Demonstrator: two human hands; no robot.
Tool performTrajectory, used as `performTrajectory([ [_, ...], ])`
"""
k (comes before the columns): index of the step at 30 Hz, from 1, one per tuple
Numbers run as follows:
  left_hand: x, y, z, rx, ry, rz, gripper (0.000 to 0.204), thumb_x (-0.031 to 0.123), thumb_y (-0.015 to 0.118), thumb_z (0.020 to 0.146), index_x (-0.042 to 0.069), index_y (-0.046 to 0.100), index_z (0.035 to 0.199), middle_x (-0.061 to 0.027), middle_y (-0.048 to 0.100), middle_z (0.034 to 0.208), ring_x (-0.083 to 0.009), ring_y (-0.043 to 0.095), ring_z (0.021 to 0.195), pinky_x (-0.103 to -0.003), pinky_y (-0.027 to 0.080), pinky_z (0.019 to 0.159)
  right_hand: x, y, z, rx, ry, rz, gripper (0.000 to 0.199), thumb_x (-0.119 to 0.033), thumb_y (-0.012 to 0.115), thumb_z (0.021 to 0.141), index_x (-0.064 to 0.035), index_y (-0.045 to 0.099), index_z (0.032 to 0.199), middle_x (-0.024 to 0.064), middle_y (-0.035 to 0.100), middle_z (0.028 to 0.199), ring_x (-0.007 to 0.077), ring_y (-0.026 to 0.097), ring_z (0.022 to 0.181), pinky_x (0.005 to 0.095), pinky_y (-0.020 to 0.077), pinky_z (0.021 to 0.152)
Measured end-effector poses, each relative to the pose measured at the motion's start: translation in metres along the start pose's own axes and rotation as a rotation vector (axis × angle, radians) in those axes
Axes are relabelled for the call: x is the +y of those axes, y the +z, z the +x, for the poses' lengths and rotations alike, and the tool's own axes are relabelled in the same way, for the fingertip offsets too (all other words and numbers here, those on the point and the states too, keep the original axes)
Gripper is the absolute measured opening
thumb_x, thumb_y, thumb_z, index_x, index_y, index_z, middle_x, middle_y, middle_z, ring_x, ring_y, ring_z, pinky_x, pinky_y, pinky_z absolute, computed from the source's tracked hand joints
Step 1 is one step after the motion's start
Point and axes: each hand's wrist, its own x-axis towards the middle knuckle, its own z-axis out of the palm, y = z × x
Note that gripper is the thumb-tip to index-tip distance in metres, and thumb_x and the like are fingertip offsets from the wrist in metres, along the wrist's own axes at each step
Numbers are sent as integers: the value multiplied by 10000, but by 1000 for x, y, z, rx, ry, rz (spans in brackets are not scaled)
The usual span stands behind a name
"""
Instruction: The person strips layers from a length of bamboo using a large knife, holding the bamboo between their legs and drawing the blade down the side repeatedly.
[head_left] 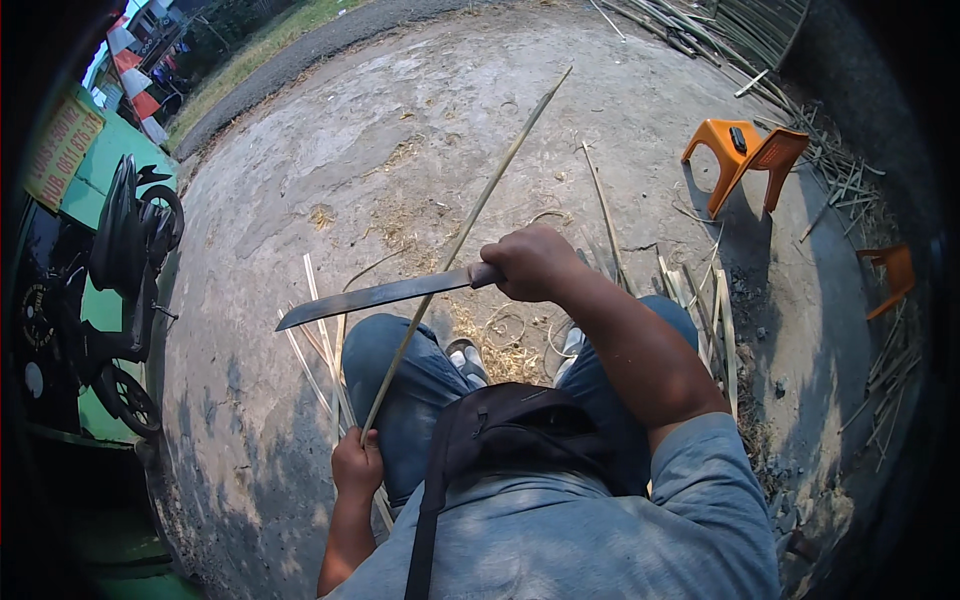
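Observation:
My right hand (532,263) is closed round the handle of a machete (385,294), whose long blade points left above my knees. The blade crosses a long, thin bamboo strip (488,190); whether they touch I cannot tell. My left hand (357,462) grips the strip's lower end beside my left thigh, and the strip slants up and away to the right. Several pale split bamboo strips (322,318) lie next to my left knee. More bamboo pieces (727,335) lie beside my right leg.
Shavings (510,362) litter the concrete floor (290,190) between my feet. An orange plastic chair (730,150) with a small black object on it stands at the far right, near piled bamboo (845,180). A motorcycle (125,270) is parked on the left by a green wall.

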Motion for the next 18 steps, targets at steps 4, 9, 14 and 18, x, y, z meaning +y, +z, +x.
performTrajectory([
  [4,-1,0,-1,14,7,-25,586,554,523,1072,28,566,820,-254,624,761,-539,628,767,-592,471,647,18,-4,1,20,88,-5,113,-240,714,844,-178,744,933,102,760,898,344,745,878,498,583,774],
  [9,2,-4,0,-11,17,-22,603,569,509,1075,22,571,829,-252,622,763,-539,626,763,-586,473,649,53,-4,-7,183,314,104,128,-256,731,908,-172,757,1001,142,759,915,371,733,868,489,569,751],
  [14,1,-4,-1,-4,36,-18,604,565,503,1080,20,568,828,-256,619,772,-539,623,770,-580,470,650,56,5,-6,213,380,259,193,-280,747,921,-170,772,1077,145,771,951,369,735,884,463,571,778],
  [18,3,-5,0,-15,25,-34,599,559,510,1078,18,569,829,-258,621,777,-539,622,777,-583,473,657,41,-1,-4,179,304,300,185,-280,749,919,-171,771,1067,149,768,936,377,734,863,474,572,770],
])
